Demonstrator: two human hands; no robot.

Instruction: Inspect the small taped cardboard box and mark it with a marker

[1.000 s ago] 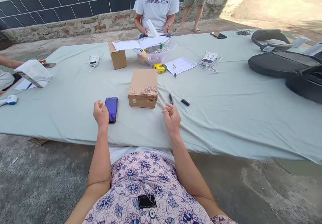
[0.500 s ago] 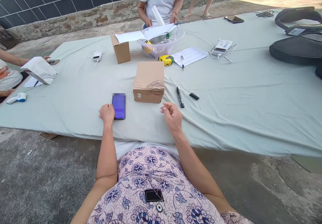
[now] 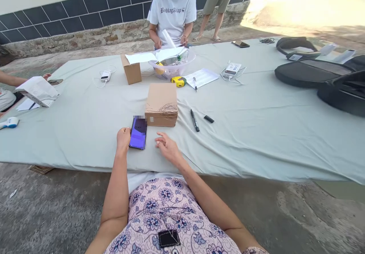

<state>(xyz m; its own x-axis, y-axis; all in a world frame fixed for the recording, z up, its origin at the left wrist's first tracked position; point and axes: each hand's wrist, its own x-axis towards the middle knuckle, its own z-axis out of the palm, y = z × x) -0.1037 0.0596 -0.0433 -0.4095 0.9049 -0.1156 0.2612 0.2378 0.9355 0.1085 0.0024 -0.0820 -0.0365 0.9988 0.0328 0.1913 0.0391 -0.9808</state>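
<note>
My left hand (image 3: 123, 139) grips the lower left edge of a phone (image 3: 138, 132) with a lit purple screen, tilted up off the grey-green cloth. My right hand (image 3: 167, 146) hovers just right of the phone, fingers spread and empty. Directly behind the phone stands a closed cardboard box (image 3: 161, 104). A black marker (image 3: 194, 120) and its cap (image 3: 209, 119) lie to the right of the box.
A person in a white shirt stands across the table (image 3: 256, 132) behind a clear bowl (image 3: 173, 62), a small box (image 3: 131, 69), a tape measure (image 3: 178, 81) and papers (image 3: 201, 77). Black bags (image 3: 319, 75) lie at right. Another person's arm and papers (image 3: 37, 90) are at left.
My left hand has taken hold of the phone and tilted it up. My right hand moved left toward the phone and opened its fingers. The view shifted slightly.
</note>
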